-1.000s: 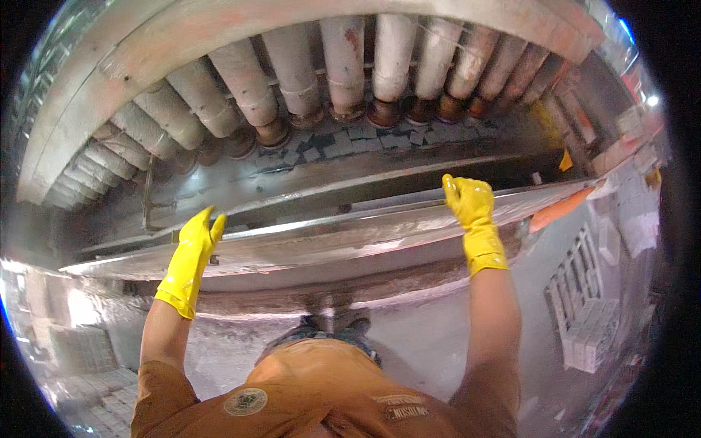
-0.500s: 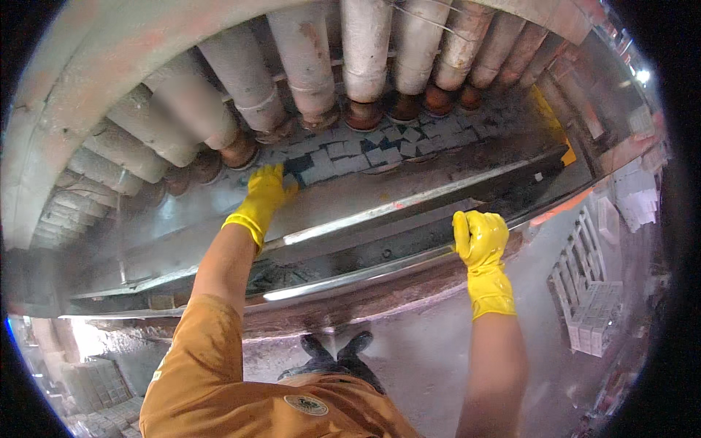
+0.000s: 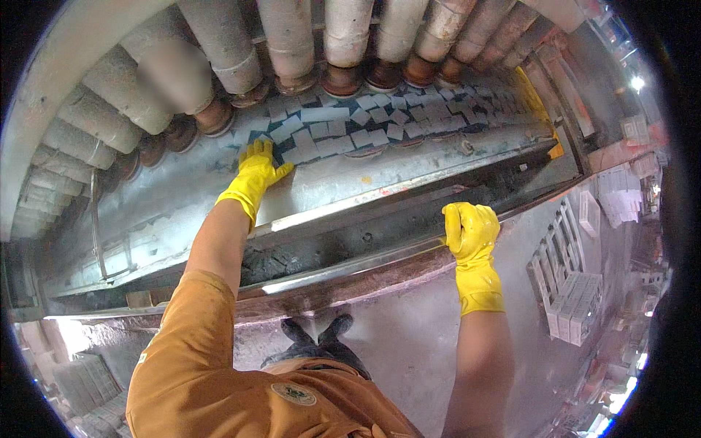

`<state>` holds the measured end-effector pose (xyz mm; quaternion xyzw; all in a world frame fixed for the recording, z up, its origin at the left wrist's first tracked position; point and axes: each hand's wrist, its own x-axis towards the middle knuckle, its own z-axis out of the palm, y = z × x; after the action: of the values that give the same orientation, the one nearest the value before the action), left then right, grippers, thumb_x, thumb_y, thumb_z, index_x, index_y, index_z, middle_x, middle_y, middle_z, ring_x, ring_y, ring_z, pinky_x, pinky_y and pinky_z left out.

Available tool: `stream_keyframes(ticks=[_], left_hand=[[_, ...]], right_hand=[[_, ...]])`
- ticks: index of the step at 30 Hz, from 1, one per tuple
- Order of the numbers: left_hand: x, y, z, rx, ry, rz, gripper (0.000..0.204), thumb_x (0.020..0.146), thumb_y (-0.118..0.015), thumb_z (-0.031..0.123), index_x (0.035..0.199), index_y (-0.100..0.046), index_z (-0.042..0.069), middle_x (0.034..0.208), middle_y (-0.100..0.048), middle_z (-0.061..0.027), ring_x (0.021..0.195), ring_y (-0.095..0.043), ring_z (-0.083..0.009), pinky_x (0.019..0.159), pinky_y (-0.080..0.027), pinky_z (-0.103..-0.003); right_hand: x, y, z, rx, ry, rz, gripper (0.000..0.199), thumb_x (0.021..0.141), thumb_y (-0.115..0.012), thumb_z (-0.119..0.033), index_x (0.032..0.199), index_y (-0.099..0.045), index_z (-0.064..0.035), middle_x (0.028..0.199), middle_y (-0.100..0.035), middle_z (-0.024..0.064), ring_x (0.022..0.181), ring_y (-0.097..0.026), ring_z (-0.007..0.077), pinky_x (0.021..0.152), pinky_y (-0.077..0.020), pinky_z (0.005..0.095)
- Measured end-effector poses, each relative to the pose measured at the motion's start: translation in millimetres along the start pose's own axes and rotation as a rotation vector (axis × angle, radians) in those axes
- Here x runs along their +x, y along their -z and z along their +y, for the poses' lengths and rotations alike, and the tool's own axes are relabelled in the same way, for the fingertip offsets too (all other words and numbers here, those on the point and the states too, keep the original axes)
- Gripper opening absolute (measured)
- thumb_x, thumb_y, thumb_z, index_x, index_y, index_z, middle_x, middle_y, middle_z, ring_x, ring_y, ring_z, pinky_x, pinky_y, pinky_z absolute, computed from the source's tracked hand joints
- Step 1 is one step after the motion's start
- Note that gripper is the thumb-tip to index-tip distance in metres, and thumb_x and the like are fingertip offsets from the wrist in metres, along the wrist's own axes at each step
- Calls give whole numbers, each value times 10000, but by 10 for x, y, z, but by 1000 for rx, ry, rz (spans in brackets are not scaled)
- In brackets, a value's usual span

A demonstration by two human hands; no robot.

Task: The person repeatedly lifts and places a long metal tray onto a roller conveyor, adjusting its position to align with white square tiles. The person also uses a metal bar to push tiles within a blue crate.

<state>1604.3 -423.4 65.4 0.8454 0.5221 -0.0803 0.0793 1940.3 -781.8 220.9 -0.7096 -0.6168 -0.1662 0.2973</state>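
My left hand (image 3: 254, 175), in a yellow rubber glove, reaches over a wet grey machine bed (image 3: 321, 177). Its fingers are spread, and the fingertips are at the near-left end of a layer of small pale rectangular tiles (image 3: 332, 128); I cannot tell whether they press on a tile. The tiles lie loosely at differing angles on a dark surface. My right hand (image 3: 471, 228), gloved alike, is closed in a fist beside the metal rail (image 3: 350, 264) along the near edge of the trough. Whatever it holds, if anything, is hidden by the curled fingers.
A row of thick, dusty cylinders (image 3: 347, 33) with rusty round ends hangs close above the tiles. A dark trough (image 3: 365, 232) runs between bed and rail. On the floor at right are a pallet (image 3: 555, 244) and a stack of pale blocks (image 3: 575, 306).
The view has shifted, showing more of the tile layer. My left hand's fingers and thumb are more spread. My right hand stays in a fist by the rail.
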Motion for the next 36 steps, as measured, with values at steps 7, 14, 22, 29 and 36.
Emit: stream_keyframes(ticks=[7,14,22,29,36], left_hand=[[-77,-45,-192,-76,-199,50,1038,835,-705,719,1595,-439,63,1662,-366,-262,1525,-337,-468,1251,-283,-540],[-133,-85,-188,-82,-201,58,989,857,-717,673,1595,-443,74,1662,-359,-273,1539,-320,-473,1263,-269,-536],[-136,-18,-128,-73,-185,-14,1029,865,-708,691,1606,-418,37,1671,-337,-291,1542,-313,-487,1261,-273,-543],[-227,428,-59,-46,-308,-132,951,898,-695,663,1569,-468,29,1610,-438,-300,1479,-435,-460,1219,-374,-463],[-1807,1570,1155,-527,-725,-351,852,947,-724,557,1589,-453,66,1497,-578,-286,1390,-558,-433,1162,-439,-473]], right_hand=[[-21,-9,-8,4,4,-2,226,951,-715,-269,769,-713,-136,688,-673,88,618,-609,351,617,-449,473],[-52,-37,-12,6,35,6,191,945,-718,-249,792,-722,-134,720,-693,76,629,-615,347,623,-455,468],[-41,-14,-45,-10,39,13,156,919,-723,-243,794,-725,-149,758,-716,53,639,-628,325,622,-462,455],[-55,-59,-44,-16,35,73,169,906,-747,-269,770,-717,-171,684,-686,61,618,-629,331,609,-460,463],[-93,-171,-8,17,27,173,329,920,-753,-377,676,-689,-167,608,-651,98,551,-613,352,558,-444,487]])
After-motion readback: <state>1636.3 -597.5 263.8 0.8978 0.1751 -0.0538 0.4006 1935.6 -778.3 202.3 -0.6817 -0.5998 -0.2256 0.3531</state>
